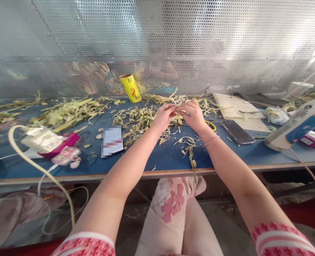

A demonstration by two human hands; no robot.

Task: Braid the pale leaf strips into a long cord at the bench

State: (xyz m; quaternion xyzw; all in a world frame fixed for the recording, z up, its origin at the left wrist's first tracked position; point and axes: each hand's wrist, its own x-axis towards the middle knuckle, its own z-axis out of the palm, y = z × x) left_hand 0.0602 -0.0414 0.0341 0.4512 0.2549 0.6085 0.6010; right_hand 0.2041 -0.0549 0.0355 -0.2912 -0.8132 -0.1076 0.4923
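Note:
My left hand (165, 115) and my right hand (191, 113) meet over the table, fingertips almost touching. Both are closed in a pinch on a small piece of pale green plant, mostly hidden by my fingers. Under and around them spreads a loose heap of dry, shredded plant bits (138, 119). A thin strip of plant (192, 158) hangs over the table's front edge below my right hand. Partly behind my right wrist lies a yellow ring (211, 125), its kind unclear.
A yellow cardboard tube (131, 88) stands tilted at the back, before a perforated metal screen (93, 39). Leafy stalks (67, 113), a power strip with cable (49, 142) and a blurred card (112, 141) are left. A phone (237, 131) and white bottle (293, 124) are right.

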